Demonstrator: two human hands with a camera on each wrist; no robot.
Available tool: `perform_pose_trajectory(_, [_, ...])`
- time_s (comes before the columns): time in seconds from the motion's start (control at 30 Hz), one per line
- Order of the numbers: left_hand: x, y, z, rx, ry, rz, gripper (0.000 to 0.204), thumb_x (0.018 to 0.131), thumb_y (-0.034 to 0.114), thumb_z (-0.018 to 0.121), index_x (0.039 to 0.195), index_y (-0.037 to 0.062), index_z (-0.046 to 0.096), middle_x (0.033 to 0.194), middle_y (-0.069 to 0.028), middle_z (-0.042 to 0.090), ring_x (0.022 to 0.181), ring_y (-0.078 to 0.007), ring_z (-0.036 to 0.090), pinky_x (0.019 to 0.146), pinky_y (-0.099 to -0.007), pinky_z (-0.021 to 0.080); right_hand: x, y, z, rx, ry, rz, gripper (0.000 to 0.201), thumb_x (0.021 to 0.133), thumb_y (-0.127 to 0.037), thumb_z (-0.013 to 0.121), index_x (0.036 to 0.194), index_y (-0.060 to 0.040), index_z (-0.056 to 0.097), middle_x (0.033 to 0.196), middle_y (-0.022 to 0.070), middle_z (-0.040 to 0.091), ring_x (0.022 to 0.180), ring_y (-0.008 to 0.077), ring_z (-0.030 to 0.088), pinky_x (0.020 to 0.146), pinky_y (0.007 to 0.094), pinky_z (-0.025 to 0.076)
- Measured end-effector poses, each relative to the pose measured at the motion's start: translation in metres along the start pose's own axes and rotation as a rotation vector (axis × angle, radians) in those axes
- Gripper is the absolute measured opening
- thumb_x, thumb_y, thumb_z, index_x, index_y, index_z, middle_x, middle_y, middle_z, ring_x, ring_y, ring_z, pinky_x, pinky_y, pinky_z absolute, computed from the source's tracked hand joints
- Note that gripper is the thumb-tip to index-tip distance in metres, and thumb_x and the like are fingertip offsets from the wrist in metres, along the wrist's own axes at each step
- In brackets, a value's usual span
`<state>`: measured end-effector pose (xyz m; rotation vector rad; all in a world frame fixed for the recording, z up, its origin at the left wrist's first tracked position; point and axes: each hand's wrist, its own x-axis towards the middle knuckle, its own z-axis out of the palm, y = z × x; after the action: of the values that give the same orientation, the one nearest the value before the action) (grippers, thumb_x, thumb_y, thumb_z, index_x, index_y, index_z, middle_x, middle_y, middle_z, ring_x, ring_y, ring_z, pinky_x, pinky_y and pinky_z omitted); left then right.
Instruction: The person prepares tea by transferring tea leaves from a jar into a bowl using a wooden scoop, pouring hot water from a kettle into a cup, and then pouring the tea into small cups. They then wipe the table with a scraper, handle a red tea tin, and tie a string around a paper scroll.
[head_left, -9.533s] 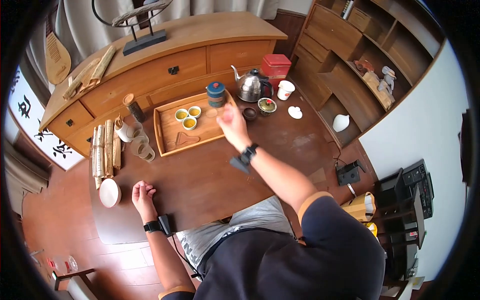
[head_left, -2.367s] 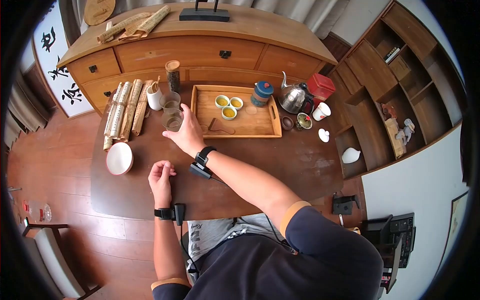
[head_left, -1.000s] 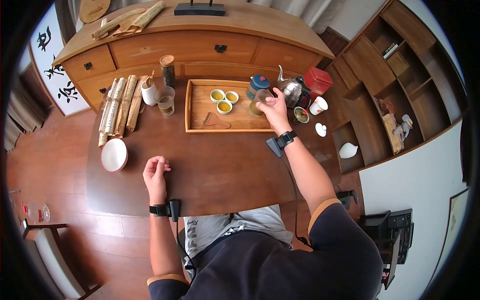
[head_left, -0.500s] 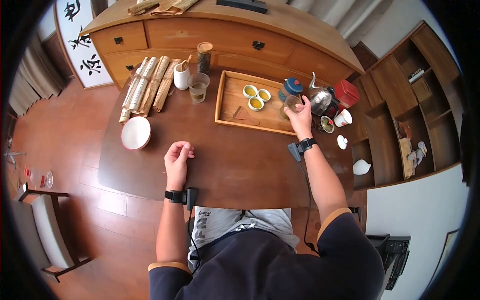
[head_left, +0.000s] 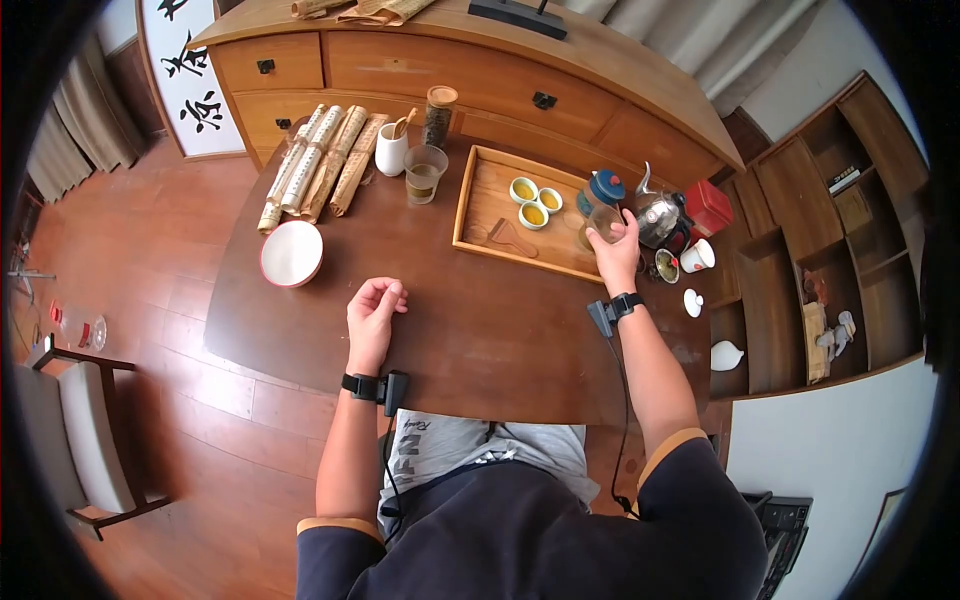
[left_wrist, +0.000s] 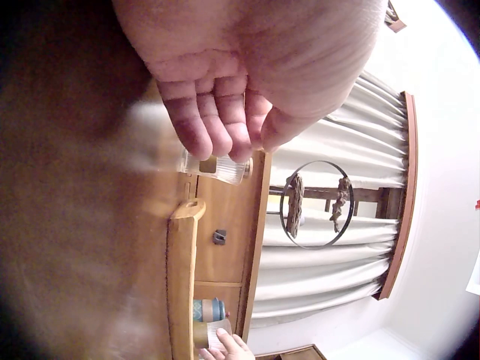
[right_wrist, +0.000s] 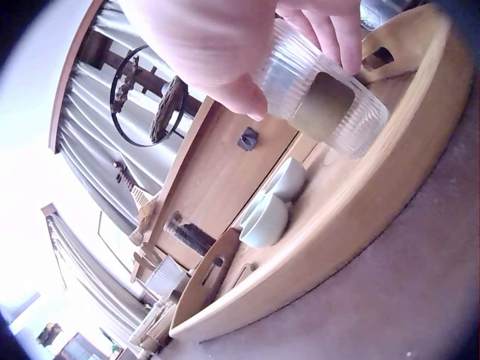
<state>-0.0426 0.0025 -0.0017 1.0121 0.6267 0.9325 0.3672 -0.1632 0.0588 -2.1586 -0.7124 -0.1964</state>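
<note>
My right hand point(head_left: 618, 252) grips a clear ribbed glass point(right_wrist: 341, 112) with thumb and fingers at its sides. That glass is at the right end of the wooden tray point(head_left: 484, 200), in front of a blue canister point(head_left: 597, 188). Three small white cups point(head_left: 533, 215) of yellow tea stand together on the tray, behind a flat brown wooden piece point(head_left: 508, 238). My left hand point(head_left: 370, 318) lies near the table's front edge with loosely curled fingers and holds nothing. Another clear glass point(head_left: 425, 174) stands left of the tray.
A white bowl point(head_left: 291, 254), rolled scrolls point(head_left: 318, 165), a white holder point(head_left: 391, 150) and a cork-topped jar point(head_left: 438, 120) stand at the left. Right of the tray are a steel kettle point(head_left: 660, 218), red tin point(head_left: 707, 208), lidded bowl point(head_left: 666, 265) and white cup point(head_left: 698, 256).
My right hand took one glass from the pair left of the tray and carried it rightward to the tray's right end. The left hand stays idle; the head view has shifted.
</note>
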Motion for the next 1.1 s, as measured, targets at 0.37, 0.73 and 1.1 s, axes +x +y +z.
perform_pose_trajectory(0.37, [0.001,0.001,0.000,-0.011,-0.010,-0.005,0.013,0.103,0.014,0.069,0.106,0.0014,0.069,0.094,-0.0037,0.071,0.082,-0.0087,0.064,0.076,-0.0244,0.054,-0.055,-0.161,0.041,0.402,-0.265,-0.306,0.092,0.078,-0.018,0.089,0.154,-0.0041,0.039,0.120,0.0146,0.061,0.113,0.0260,0.061,0.100,0.0413,0.052])
perform_pose_trajectory(0.73, [-0.001,-0.001,0.000,-0.018,-0.009,0.018,0.012,0.104,0.012,0.068,0.107,0.0013,0.069,0.095,-0.0031,0.070,0.085,-0.0097,0.065,0.076,-0.0248,0.054,-0.094,-0.210,0.159,0.286,-0.352,-0.300,0.089,0.076,-0.023,0.088,0.151,-0.0060,0.043,0.129,0.0207,0.063,0.119,0.0353,0.063,0.101,0.0461,0.052])
perform_pose_trajectory(1.1, [-0.002,0.001,0.000,-0.026,-0.027,0.000,0.012,0.103,0.012,0.068,0.107,0.0008,0.069,0.096,-0.0031,0.071,0.086,-0.0099,0.065,0.076,-0.0249,0.054,-0.098,-0.212,0.162,0.221,-0.348,-0.308,0.088,0.078,-0.025,0.088,0.150,-0.0052,0.043,0.128,0.0218,0.062,0.120,0.0367,0.062,0.102,0.0476,0.052])
